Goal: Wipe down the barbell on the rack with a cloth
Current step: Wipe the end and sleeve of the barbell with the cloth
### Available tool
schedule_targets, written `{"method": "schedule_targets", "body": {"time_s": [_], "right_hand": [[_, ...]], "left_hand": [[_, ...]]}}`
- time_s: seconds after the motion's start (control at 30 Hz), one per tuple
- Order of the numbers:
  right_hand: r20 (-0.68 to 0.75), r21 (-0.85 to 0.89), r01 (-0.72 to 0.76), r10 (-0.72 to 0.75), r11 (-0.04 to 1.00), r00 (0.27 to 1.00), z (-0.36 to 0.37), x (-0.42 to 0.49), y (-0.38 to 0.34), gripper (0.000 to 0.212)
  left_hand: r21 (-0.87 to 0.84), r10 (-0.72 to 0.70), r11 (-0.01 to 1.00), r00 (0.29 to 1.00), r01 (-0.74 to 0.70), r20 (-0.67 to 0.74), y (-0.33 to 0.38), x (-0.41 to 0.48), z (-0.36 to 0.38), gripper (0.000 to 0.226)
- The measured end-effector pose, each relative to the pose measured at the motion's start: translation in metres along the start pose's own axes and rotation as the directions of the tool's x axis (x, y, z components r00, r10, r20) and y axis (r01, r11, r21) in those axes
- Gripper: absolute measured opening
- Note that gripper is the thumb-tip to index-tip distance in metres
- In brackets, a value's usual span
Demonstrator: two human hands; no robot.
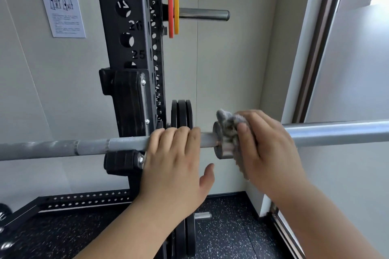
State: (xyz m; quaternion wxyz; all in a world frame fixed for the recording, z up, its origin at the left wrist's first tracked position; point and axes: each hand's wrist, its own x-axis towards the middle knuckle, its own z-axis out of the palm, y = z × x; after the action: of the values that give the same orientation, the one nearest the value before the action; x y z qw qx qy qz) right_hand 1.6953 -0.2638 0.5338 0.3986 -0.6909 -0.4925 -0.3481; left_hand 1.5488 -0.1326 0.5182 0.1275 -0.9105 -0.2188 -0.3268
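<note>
A silver barbell lies across the black rack's hook and runs from the left edge to the right edge. My left hand grips the shaft just right of the hook, fingers curled over the top, thumb loose below. My right hand holds a grey fluffy cloth bunched against the barbell's collar, where the thick sleeve begins. The cloth wraps over the collar and the sleeve's inner end, and a corner hangs below the palm.
The black rack upright with numbered holes stands behind the bar. A storage peg with a red and a yellow plate sticks out above. Black plates hang behind the bar and more stand near the speckled floor. A window frame is at right.
</note>
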Motion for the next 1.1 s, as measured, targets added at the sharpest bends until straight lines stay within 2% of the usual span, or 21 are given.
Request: {"method": "schedule_targets", "body": {"time_s": [0.07, 0.17, 0.3, 0.4, 0.47, 0.6, 0.73, 0.8, 0.9, 1.0, 1.1], "right_hand": [[0.049, -0.083, -0.075, 0.079, 0.994, 0.996, 0.007, 0.018, -0.005, 0.031], [0.112, -0.113, -0.049, 0.062, 0.992, 0.992, 0.019, 0.027, -0.019, 0.035], [0.039, 0.005, 0.123, -0.123, 0.992, 0.992, 0.02, -0.001, -0.027, 0.025], [-0.054, 0.086, 0.127, -0.123, 0.988, 0.991, 0.01, -0.001, -0.029, 0.029], [-0.067, 0.0, 0.055, -0.055, 0.998, 0.996, 0.011, 0.015, -0.028, 0.03], [0.045, -0.15, -0.054, 0.061, 0.987, 0.997, 0.03, 0.028, -0.034, 0.032], [-0.015, -0.184, 0.109, -0.114, 0.977, 0.993, 0.033, 0.009, -0.045, 0.027], [-0.058, -0.176, 0.135, -0.148, 0.975, 0.987, 0.036, 0.01, -0.051, 0.025], [-0.096, -0.146, 0.116, -0.131, 0.982, 0.987, 0.042, 0.019, -0.067, 0.025], [-0.001, -0.121, 0.122, -0.123, 0.985, 0.992, 0.055, 0.026, -0.084, 0.027], [0.142, -0.142, 0.138, -0.118, 0.98, 0.983, 0.072, 0.016, -0.092, 0.027]], "left_hand": [[0.016, -0.002, 1.0, 1.0, 0.002, 0.013, 0.003, 0.001, -0.002, 0.066], [0.001, 0.013, 1.0, 1.0, -0.013, 0.005, -0.002, 0.0, -0.001, 0.062], [-0.019, 0.032, 0.999, 0.999, -0.033, -0.013, -0.006, -0.001, 0.001, 0.059], [-0.007, 0.018, 1.0, 1.0, -0.018, -0.012, -0.004, 0.002, 0.003, 0.063], [-0.009, 0.029, 1.0, 1.0, -0.029, -0.002, -0.003, 0.001, 0.003, 0.064], [-0.024, 0.072, 0.997, 0.997, -0.071, 0.027, -0.008, -0.007, 0.0, 0.075], [-0.04, 0.102, 0.994, 0.995, -0.102, 0.004, -0.005, -0.025, -0.006, 0.087], [-0.086, 0.126, 0.988, 0.992, -0.126, -0.013, -0.003, -0.032, -0.014, 0.083], [-0.125, 0.165, 0.976, 0.979, -0.18, -0.121, -0.018, -0.033, -0.037, 0.061], [-0.085, 0.136, 0.985, 0.975, -0.152, -0.178, -0.053, -0.031, -0.049, 0.053], [-0.033, 0.013, 0.999, 0.993, -0.017, -0.114, -0.094, -0.033, -0.043, 0.062]]}}
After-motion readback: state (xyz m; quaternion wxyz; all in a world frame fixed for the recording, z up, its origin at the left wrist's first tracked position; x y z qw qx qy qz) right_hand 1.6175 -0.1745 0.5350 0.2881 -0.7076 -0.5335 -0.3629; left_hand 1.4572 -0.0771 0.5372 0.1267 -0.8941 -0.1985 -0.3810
